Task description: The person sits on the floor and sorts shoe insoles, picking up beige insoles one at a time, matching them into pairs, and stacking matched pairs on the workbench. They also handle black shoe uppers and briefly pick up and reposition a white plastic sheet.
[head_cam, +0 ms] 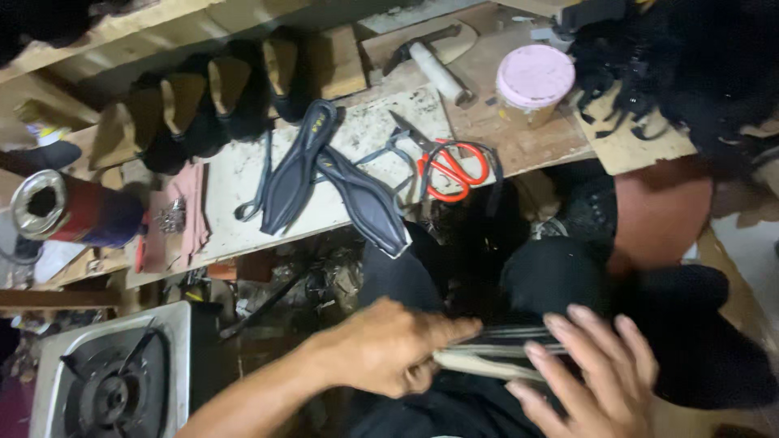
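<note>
My left hand (389,349) grips the end of a flat bundle of pale and dark straps (495,353) held over my lap. My right hand (596,377) lies on the bundle's other end with its fingers spread flat. On the white work board (235,174) above lie two dark sandal insoles (333,174) with thin straps. Red-handled scissors (450,166) rest on the board's right part.
A hammer (434,65) and a pink-lidded jar (531,81) sit at the back right. Dark sandal uppers (219,97) line the shelf. A red can (69,211) lies left, a gas burner (114,381) bottom left. Black frayed material (690,57) fills the top right.
</note>
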